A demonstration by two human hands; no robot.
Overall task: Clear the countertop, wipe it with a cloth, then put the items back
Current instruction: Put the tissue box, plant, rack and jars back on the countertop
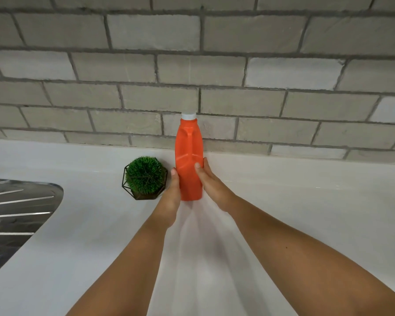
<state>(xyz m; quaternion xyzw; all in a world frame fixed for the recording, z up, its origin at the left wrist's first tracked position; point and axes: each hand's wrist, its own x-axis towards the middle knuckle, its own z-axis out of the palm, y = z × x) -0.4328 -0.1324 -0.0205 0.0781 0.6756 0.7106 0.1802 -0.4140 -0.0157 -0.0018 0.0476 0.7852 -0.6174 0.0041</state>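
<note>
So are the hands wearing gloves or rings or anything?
No. The left hand and right hand are bare: no gloves, rings or watch showing. No sleeves either; both arms are uncovered to the picture's edge. The right forearm has one tiny dark spot.

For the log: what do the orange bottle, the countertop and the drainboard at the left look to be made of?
The orange bottle: likely moulded plastic, opaque, smooth with a soft sheen and pressed-in ridges. The countertop: white, glossy, seamless; laminate or solid surface, cannot tell which. The drainboard: probably stainless steel, given its bright reflections and ribbed grooves.
</note>
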